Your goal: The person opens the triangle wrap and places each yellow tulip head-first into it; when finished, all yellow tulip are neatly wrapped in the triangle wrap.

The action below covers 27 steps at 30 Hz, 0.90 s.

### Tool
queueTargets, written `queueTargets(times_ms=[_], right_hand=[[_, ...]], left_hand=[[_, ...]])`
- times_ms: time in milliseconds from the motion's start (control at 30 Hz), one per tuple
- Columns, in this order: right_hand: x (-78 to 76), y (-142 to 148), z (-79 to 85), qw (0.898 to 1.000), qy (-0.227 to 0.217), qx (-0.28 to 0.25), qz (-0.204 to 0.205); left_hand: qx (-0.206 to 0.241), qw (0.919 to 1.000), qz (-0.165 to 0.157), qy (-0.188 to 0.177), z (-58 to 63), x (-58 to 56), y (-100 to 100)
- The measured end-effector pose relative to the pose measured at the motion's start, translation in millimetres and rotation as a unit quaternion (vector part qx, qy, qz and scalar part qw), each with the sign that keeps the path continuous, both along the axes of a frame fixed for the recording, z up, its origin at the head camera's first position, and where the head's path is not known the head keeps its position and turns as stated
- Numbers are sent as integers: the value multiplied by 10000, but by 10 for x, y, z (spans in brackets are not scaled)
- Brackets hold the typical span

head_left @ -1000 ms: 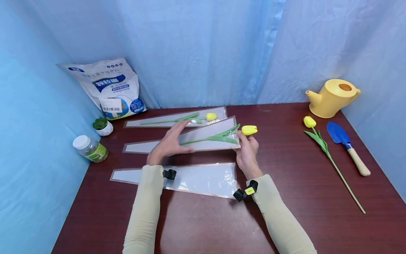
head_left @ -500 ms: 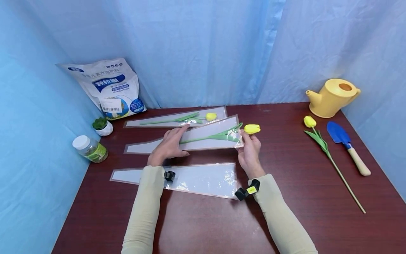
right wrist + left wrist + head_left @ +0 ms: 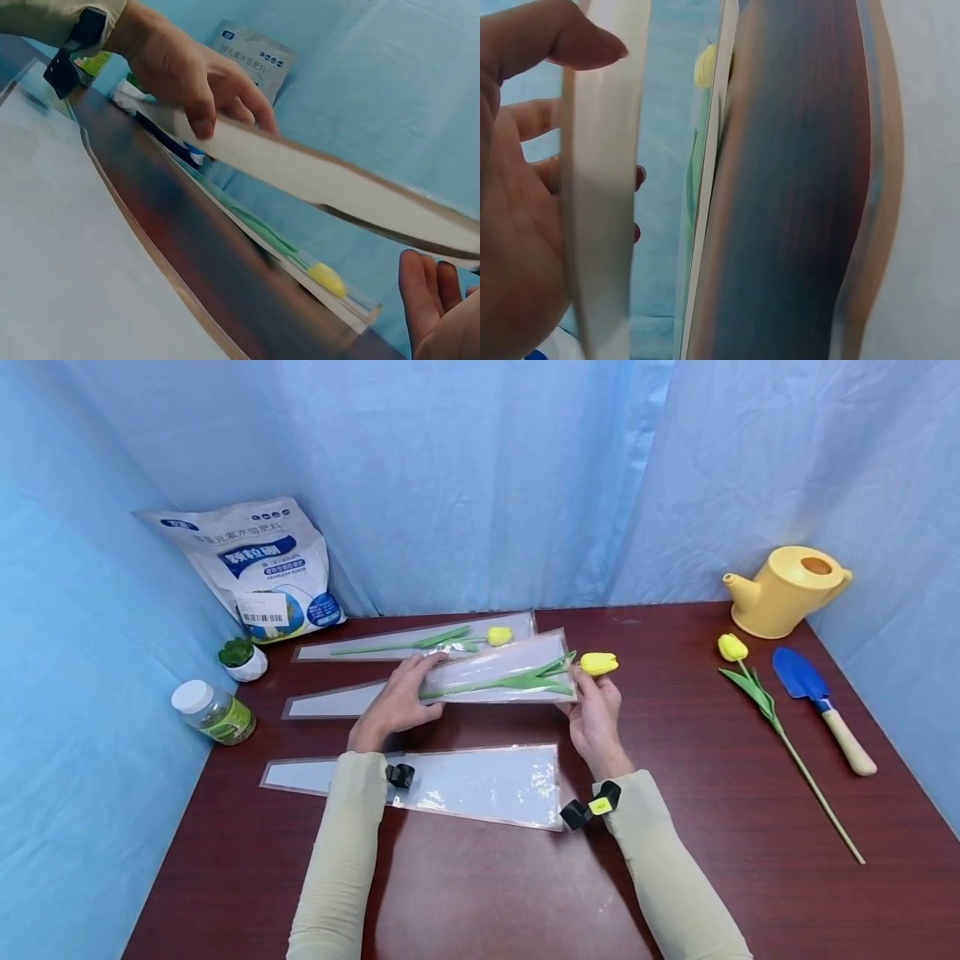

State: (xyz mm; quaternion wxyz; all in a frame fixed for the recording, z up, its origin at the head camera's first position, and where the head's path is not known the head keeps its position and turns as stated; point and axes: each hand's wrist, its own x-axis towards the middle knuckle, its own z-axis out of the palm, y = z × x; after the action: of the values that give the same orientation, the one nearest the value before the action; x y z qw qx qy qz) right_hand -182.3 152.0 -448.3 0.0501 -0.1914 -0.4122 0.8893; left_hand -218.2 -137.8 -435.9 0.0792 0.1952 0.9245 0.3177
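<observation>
Evidently, the work in hand is fitting the tulip (image 3: 528,680) into the sleeve (image 3: 487,665): stem and most of the leaf lie under the clear front, while the bloom (image 3: 598,663) sticks out past the wide end. The sleeve is up off the table (image 3: 487,893) at that end, tilted, between a bare near sleeve (image 3: 465,781) and a far sleeve (image 3: 517,625), whose own tulip lies wholly within its outline.

The left hand (image 3: 397,706) grips the sleeve across its narrower part, thumb on the near edge and fingers round the far one. The right hand (image 3: 596,718) seems to pinch the wide end, just below the bloom; whether the stem is caught in that pinch too, I cannot tell.

To do this well, the left grip should be firm enough to steady the sleeve without squeezing it flat, since a pinched pocket would likely stop the stem. Pushing is best done from the stem below the bloom (the petals look easily crushed), along the sleeve's length, in short strokes. Leaf tips poking out at the mouth need gathering inward first, or they may fold back against the rim.
</observation>
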Motion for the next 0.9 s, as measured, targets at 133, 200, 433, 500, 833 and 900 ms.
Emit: queueTargets(times_ms=[133, 200, 433, 500, 833, 900], right_hand=[[6, 76, 23, 9999, 76, 115, 66], [9, 129, 36, 9998, 120, 115, 57], [16, 328, 59, 9991, 148, 389, 10], [15, 370, 63, 9984, 96, 542, 96], [-31, 351, 89, 9862, -188, 1641, 118], [-41, 329, 78, 9832, -138, 1821, 4]], left_hand=[[174, 9998, -51, 125, -10, -9, -18], [239, 9996, -44, 145, -8, -11, -21], [243, 9996, 11, 148, 0, -14, -22], [206, 9997, 17, 146, -2, -14, -21], [57, 9997, 34, 217, -11, -4, 0], [42, 9997, 47, 247, -13, 0, 8]])
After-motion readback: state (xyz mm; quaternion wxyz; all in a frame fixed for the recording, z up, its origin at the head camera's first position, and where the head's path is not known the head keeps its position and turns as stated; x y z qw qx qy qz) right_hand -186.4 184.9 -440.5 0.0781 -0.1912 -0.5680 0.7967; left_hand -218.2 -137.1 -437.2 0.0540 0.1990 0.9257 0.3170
